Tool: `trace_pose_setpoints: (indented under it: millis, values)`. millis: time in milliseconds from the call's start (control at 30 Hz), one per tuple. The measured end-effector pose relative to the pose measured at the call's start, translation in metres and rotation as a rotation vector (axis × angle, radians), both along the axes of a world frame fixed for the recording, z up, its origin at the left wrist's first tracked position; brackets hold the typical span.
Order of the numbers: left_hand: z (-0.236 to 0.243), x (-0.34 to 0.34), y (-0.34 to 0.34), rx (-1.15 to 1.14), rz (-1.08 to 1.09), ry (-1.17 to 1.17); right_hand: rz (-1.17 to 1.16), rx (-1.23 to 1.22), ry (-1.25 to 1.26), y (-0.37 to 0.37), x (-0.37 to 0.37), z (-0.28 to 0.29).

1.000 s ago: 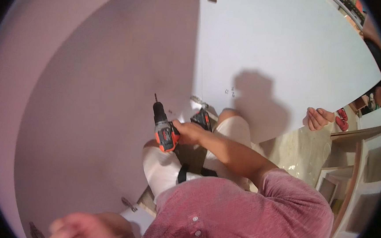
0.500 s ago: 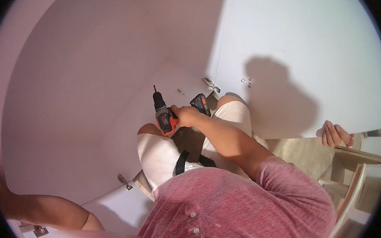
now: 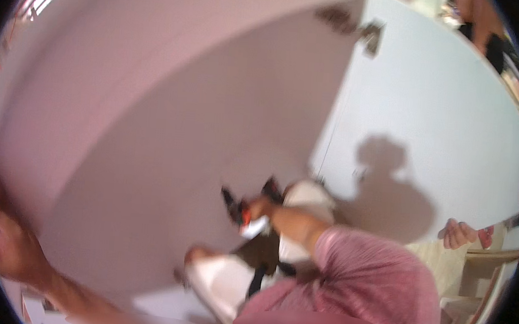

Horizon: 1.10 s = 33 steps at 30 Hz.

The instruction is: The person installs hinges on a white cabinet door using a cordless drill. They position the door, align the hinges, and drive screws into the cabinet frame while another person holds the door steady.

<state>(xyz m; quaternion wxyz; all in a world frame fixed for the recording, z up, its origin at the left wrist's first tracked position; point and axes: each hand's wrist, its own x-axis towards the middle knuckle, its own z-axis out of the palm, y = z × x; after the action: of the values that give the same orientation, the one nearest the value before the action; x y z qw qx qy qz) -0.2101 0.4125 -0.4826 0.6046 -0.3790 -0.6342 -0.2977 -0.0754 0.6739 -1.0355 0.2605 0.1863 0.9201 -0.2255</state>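
Observation:
My right hand is closed around the grip of a black and red cordless drill, held low inside a large pale cabinet. The drill is smeared by motion, and its battery end shows behind my hand. My left hand is at the far left, beside the cabinet's near side panel; its fingers are blurred and partly cut off by the picture's rim. To the right a white door panel stands open, with a metal hinge at its upper inner corner.
Another person's hand holds the door's lower edge at the right. Below that hand are wooden frame pieces. My knees are against the cabinet opening. At the top right, part of a person shows behind the door.
My view has swung upward and left, showing the cabinet's upper part. My left hand has come into view at the left rim. The drill stays in my right hand and appears lower.

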Motion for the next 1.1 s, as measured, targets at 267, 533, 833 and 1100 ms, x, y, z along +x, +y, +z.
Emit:
trace_pose_setpoints:
  millis: [267, 533, 833, 1100]
  values:
    - [0.015, 0.016, 0.001, -0.083, 0.224, 0.209, 0.014, 0.124, 0.25, -0.03, 0.01, 0.009]
    - [0.014, 0.041, 0.014, -0.062, -0.011, 0.164, 0.034, 0.098, 0.275, -0.016, -0.002, -0.038]
    - [0.022, 0.054, 0.033, -0.003, -0.056, 0.195, 0.015, 0.184, 0.251, 0.017, -0.006, -0.042]
    - [0.022, 0.053, 0.047, 0.12, -0.077, 0.193, 0.024, 0.212, 0.297, 0.02, -0.011, -0.03]
